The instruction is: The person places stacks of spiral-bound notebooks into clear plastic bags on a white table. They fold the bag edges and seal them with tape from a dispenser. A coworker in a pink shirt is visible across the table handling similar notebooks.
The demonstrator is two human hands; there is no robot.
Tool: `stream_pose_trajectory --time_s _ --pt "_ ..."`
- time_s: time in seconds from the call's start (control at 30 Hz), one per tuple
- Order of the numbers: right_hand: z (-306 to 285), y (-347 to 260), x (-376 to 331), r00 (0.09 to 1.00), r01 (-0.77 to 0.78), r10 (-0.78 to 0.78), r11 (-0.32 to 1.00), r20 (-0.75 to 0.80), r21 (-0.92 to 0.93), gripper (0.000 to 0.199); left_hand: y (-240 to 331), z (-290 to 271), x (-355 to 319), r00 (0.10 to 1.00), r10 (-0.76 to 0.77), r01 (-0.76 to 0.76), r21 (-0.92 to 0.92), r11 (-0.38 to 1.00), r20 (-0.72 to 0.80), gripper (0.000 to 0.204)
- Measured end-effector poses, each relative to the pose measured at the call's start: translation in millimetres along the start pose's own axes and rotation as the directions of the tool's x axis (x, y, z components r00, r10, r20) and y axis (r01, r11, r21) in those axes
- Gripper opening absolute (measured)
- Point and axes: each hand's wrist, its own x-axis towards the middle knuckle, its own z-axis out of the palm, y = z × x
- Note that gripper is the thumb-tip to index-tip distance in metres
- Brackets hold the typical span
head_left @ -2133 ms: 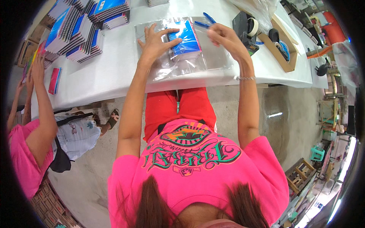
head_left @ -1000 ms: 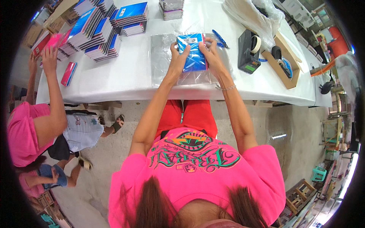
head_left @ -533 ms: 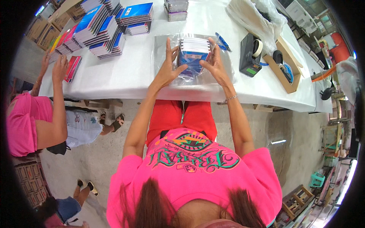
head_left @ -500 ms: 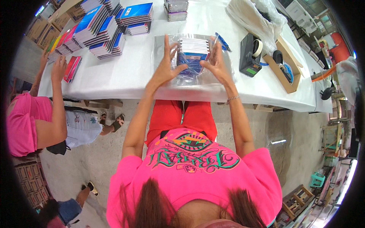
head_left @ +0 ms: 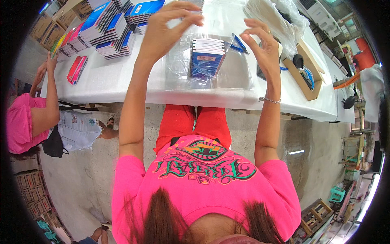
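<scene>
A small stack of spiral notebooks (head_left: 206,61) with blue covers and white page edges lies on a clear plastic sheet or bag (head_left: 237,75) in front of me. Above its far left side, my left hand (head_left: 168,34) is raised with fingers bent and apart, touching nothing I can see. My right hand (head_left: 263,46) is lifted to the right of the stack, its fingers also curved and apart. Behind the stack, near my right fingers, lie blue-handled scissors (head_left: 239,44). The right hand partly hides a black tape dispenser (head_left: 261,72).
Blue spiral notebooks (head_left: 115,34) are piled at the far left, beside pink and yellow ones (head_left: 71,42). A red notebook (head_left: 77,70) lies nearer, by a co-worker's hand (head_left: 51,63). At right are an open cardboard box (head_left: 310,91) and a heap of clear plastic (head_left: 280,22).
Both my hands have come off the notebook stack, rising and moving apart. The stack now shows more of its blue front. The co-worker's hands have moved left, away from the red notebook.
</scene>
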Motion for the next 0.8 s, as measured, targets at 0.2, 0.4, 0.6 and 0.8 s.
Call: stream_pose_trajectory --time_s 0.2,0.4,0.6,0.8 --pt "34.0 38.4 -73.6 0.941 -0.284 0.321 0.923 -0.111 0.259 0.066 -37.8 34.0 -82.5 0.925 -0.308 0.224 -0.337 0.914 -0.221 0.048" --pt "84.5 43.7 -92.2 0.954 -0.279 0.298 0.920 -0.027 0.273 0.079 -31.9 97.2 -99.4 0.916 -0.346 0.291 -0.262 0.920 -0.200 0.082" --pt "89.2 54.5 -75.6 0.968 -0.246 0.251 0.911 0.028 0.332 0.080 -34.2 89.4 -78.5 0.979 -0.133 0.140 0.038 0.989 -0.155 0.063" --pt "85.7 51.3 -72.2 0.974 -0.172 0.219 0.885 -0.062 0.433 0.071 -30.6 83.0 -73.2 0.977 -0.172 0.164 -0.072 0.984 -0.123 0.050"
